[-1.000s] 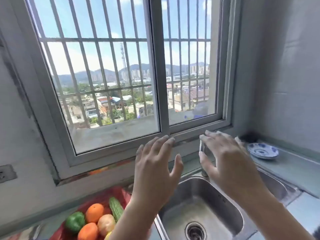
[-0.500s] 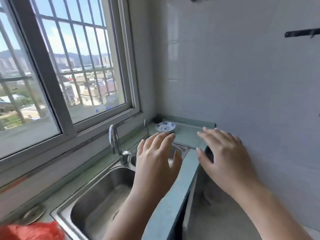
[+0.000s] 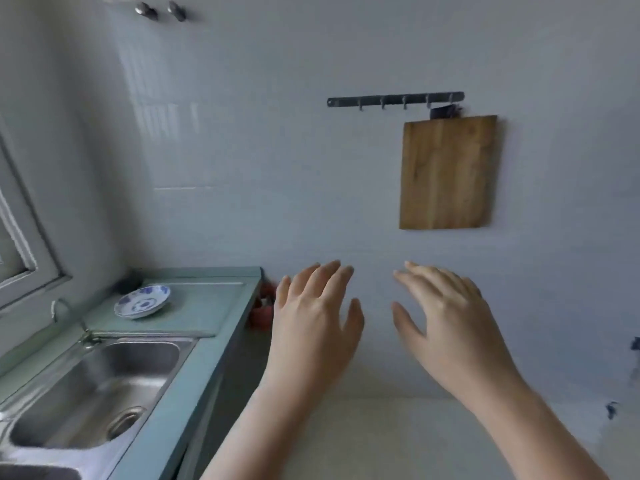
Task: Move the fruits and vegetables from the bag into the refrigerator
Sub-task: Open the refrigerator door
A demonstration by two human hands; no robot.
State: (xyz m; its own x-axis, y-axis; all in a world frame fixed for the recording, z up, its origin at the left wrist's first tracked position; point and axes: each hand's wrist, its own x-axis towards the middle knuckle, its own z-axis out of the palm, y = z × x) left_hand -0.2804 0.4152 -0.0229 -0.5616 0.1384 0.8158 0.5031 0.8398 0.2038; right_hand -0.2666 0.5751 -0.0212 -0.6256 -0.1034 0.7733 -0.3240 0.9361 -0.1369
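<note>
Bag: not visible to you in this view; its place cannot be told.
Left hand (image 3: 313, 327): yours, raised before the tiled wall (image 3: 263, 174), palm away, fingers (image 3: 322, 278) spread and holding nothing.
Right hand (image 3: 446, 323): level with the left, just beside it but apart, fingers spread, nothing gripped.
Bench (image 3: 194, 344): to your left, green top, running to the wall.
Sink (image 3: 93, 386): steel, set in the bench, tap (image 3: 69, 317) at its far edge.
Dish (image 3: 142, 301): blue and white, on the bench beyond the sink.
Red item (image 3: 261, 308): past the bench end, partly hidden; kind cannot be told.
Board (image 3: 448, 172): wooden, hanging flat on the wall from the hook rail (image 3: 394, 98).
Window (image 3: 20, 251): frame corner at your far left.
</note>
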